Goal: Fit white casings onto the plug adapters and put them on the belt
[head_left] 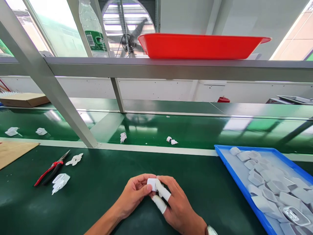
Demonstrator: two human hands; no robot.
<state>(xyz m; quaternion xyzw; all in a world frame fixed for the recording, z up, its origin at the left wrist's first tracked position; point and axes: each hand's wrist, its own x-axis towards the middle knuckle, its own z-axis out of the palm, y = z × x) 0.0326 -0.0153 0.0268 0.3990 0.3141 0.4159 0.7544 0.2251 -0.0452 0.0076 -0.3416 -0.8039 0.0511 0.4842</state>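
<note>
A small white plastic part [152,183] is held up between my two hands over the dark green table. My left hand [136,192] grips it from the left with thumb and fingers. My right hand [177,204] pinches its right side; white finger covers wrap two of its digits. The covered fingers hide part of the piece. To the left lie pliers [52,168] with red and black handles, apart from both hands. Beside them rest a white plastic piece [60,182] and a flat white piece [74,159].
At right, a blue tray [234,181] holds many white plastic parts. Beyond the table runs a green belt [146,130] with several small white pieces. A metal frame [66,104] crosses the left; its shelf bears a red tray [202,47] and a plastic bottle [94,32].
</note>
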